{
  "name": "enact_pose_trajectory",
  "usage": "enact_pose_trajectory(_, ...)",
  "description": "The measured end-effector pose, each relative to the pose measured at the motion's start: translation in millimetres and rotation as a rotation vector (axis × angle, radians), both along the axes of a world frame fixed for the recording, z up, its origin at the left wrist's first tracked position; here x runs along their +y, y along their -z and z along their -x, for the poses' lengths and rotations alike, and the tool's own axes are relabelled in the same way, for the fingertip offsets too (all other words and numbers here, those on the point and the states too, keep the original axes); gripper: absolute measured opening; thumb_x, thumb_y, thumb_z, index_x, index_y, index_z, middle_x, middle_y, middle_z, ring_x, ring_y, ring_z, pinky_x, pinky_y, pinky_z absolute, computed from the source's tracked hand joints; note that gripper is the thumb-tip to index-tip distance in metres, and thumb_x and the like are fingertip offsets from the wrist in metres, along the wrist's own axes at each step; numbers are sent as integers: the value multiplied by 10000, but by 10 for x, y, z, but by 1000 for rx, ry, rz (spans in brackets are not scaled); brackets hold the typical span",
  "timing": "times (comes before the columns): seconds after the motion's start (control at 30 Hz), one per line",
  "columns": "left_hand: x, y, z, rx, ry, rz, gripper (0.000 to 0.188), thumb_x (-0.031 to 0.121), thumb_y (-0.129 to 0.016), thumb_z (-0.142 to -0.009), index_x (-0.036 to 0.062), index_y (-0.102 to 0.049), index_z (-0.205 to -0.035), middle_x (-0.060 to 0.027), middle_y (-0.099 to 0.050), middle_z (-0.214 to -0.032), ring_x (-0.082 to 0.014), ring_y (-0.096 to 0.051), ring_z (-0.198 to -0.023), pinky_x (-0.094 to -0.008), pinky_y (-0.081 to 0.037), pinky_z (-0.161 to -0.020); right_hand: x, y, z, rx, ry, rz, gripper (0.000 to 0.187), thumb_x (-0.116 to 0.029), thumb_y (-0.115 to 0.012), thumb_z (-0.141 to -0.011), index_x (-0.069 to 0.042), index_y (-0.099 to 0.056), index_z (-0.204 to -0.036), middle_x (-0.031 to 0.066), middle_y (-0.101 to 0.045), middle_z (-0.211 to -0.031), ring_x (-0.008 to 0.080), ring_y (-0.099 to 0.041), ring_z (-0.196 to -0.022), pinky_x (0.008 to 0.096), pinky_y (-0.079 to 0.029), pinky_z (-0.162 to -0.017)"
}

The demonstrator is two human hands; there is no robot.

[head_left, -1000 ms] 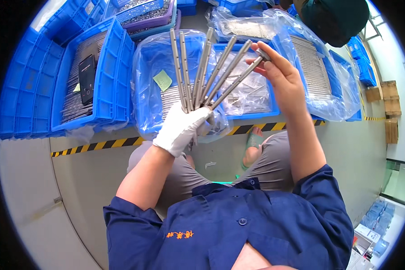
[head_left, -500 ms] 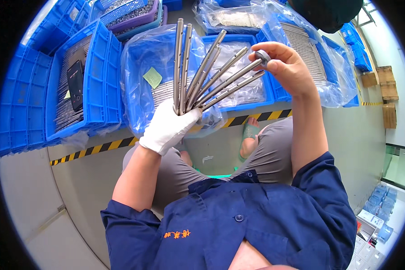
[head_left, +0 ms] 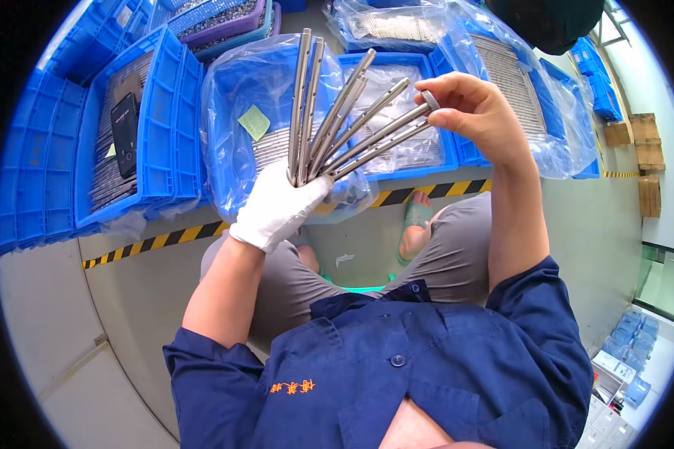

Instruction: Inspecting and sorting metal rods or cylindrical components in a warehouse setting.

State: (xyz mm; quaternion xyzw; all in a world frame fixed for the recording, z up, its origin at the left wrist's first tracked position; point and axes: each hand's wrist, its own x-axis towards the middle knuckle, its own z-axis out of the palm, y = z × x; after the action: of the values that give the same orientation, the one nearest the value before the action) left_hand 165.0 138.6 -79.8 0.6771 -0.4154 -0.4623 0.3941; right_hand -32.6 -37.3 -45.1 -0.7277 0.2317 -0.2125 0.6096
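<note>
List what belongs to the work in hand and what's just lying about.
Work in hand:
metal rods, in the gloved left hand
round grey piece, pinched by the bare right hand

Seemingly lying about:
black phone, in a blue crate of rods
green note, in a plastic-lined bin
white scrap, on the floor

Slim grey steel rods [head_left: 341,116], dotted with holes, fan up and rightward from the left hand [head_left: 277,209], bunched at its grip! Well right of that hand, a knurled grey disc [head_left: 430,102] stands edge-on at one rod's tip!
</note>
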Motion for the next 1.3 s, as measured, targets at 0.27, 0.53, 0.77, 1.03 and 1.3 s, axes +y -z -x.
enact_pose_trajectory(0.27, 5, 1, 69, 27, 27, 71, 172, 167, -588, -703, 0, -581, -749, -35, -547, -624, -101, -498, -541, -251, -409, -494, -121, 135, -10, -70, 45, -135, 347, -178, -638, -751, -13, -549, -1043, 79, -590, -892, 129, -583, -775, 255, -476, -746)
enact_pose_trajectory(0.53, 2, -27, 63, -85, 79, -6, 171, 166, -575, -721, -4, -578, -746, -51, -560, -618, -108, -516, -541, -246, -420, -498, -108, 89, -34, -55, -27, -136, 333, -156, -655, -734, -17, -559, -1021, 66, -590, -898, 126, -567, -809, 251, -464, -746)
enact_pose_trajectory(0.77, 7, 55, 56, -8, 61, 27, 200, 197, -580, -747, -1, -581, -778, -28, -538, -596, -87, -487, -526, -220, -386, -486, -89, 202, -72, 25, 30, -144, 299, -163, -654, -743, -19, -567, -991, 36, -583, -859, 97, -545, -788, 224, -430, -754)
enact_pose_trajectory(1.03, -8, 80, 59, 380, 4, 55, 350, 265, -548, -815, -7, -541, -1036, -19, -565, -702, -46, -423, -517, -178, -338, -467, -125, 200, -42, 26, 30, -208, 316, -193, -654, -743, -23, -553, -989, 5, -561, -829, 64, -508, -786, 194, -399, -735)
enact_pose_trajectory(1.3, 24, 56, -39, 378, 64, -169, 268, 240, -565, -793, 13, -537, -934, -42, -562, -721, -80, -495, -562, -189, -383, -479, -162, 174, 35, 6, 72, -238, 239, -195, -609, -767, -34, -555, -936, 9, -560, -804, 71, -521, -705, 203, -431, -668)
